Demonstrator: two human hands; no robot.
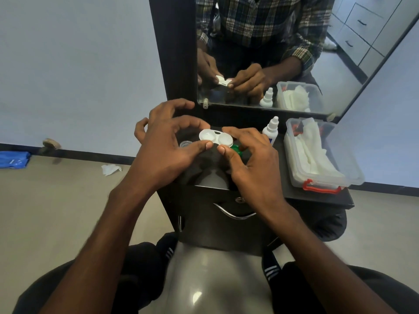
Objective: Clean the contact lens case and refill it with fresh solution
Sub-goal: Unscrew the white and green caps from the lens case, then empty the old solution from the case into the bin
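We held the contact lens case [215, 138] up over the black dresser top [317, 196], one hand at each end. Our left hand [165, 141] pinched the left well between forefinger and thumb, the other fingers curled and raised clear of it. Our right hand [251, 155] gripped the right well the same way, thumb at the near edge and forefinger across the far edge. Both wells faced upward and were uncapped (whether any liquid lay in them, we could not tell).

Beneath the case, a green cap [237, 150] showed between our right thumb and fingers, and a small clear cap [186, 144] lay just beside our left thumb. Right of our hands stood a white solution bottle [271, 130], upright with its nozzle cap on. Further right sat a clear plastic box [353, 175] with red clips, holding white tissues [315, 150]. The mirror [340, 64] at the far side reflected hands, case, bottle and box. On the floor to the left lay a crumpled tissue [110, 169] and a blue bag [14, 159].
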